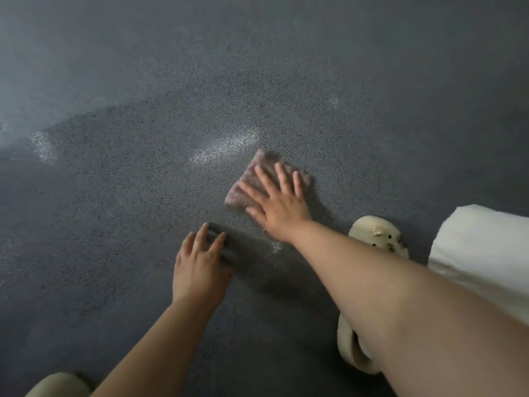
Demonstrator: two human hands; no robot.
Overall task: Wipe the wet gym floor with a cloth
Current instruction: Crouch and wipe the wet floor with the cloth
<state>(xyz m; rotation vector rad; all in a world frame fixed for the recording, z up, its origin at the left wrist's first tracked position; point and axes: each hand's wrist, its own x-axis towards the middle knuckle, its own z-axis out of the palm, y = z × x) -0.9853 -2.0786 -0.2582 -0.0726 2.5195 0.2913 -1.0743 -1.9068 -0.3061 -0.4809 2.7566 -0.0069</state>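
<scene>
Our right forearm [386,287] fills the lower right of the view, reaching forward across a cream clog [378,236] on our right foot. Beside it sits a white trouser leg [483,247]. Our right hand [279,207] lies flat, fingers spread wide, pressing on the folded pinkish cloth [252,179], which rests on the dark speckled floor [143,181] just ahead of that clog. Shiny wet patches [223,144] glisten just beyond the cloth, and another gleams far to the left. Our left hand [199,266] is open with fingers loosely spread, holding nothing; we cannot tell whether it touches the floor. Another cream clog [57,385] peeks in at the bottom left corner.
</scene>
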